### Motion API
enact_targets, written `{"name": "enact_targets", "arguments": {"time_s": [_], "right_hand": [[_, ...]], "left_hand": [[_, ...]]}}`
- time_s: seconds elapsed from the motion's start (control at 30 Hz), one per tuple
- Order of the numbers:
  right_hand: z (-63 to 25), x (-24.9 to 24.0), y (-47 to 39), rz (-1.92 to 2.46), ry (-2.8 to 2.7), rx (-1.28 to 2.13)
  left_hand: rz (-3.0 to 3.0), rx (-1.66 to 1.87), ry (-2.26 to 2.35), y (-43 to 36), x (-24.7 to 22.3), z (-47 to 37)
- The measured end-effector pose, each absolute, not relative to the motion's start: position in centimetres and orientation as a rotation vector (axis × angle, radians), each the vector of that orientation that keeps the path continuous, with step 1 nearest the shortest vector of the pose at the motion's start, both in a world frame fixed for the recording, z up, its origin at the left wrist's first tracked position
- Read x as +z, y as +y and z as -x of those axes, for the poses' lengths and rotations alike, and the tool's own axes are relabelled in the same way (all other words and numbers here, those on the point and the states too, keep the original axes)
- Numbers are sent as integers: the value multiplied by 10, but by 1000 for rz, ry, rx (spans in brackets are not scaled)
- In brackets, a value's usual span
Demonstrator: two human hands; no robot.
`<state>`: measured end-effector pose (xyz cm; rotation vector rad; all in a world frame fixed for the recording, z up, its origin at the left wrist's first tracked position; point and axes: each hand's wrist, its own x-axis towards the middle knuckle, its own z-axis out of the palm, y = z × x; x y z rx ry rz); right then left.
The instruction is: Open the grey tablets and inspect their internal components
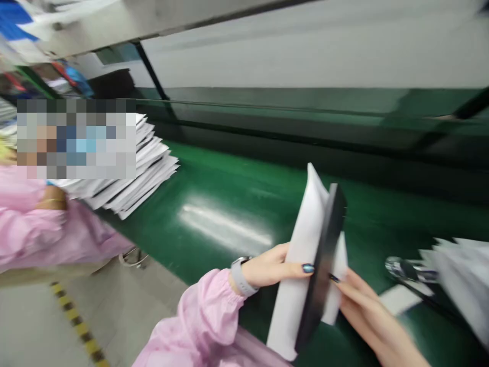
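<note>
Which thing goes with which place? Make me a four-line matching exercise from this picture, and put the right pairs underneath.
1. dark slab
2. grey watch strap
3. tall white stack
4. yellow-and-black tape

A. on the green table, toward the picture's left
B. on the floor
C. between the sides of a white wrapper
D. around the wrist of the left hand

Pairs: 1-C, 2-D, 3-A, 4-B

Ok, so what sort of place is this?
Most likely a factory floor: there's a long green worktable, yellow-and-black floor tape and a co-worker's pink sleeve beside it.
</note>
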<state>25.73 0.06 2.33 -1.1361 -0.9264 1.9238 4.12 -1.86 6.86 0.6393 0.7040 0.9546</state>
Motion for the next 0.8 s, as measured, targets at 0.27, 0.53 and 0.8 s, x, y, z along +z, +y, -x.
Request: {"name": "enact_targets", "arguments": {"time_s": [0.27, 0.53, 0.8], "right_hand": [[-256, 25, -1, 927, -820, 2040], [-255, 27, 0, 968, -936, 1933], [-281, -49, -13, 1189, -1301, 782]], "left_hand": [[-870, 970, 753, -22, 70, -48], [-1021, 971, 827, -25, 73, -41], [-1078, 995, 1123, -22, 48, -9]]}}
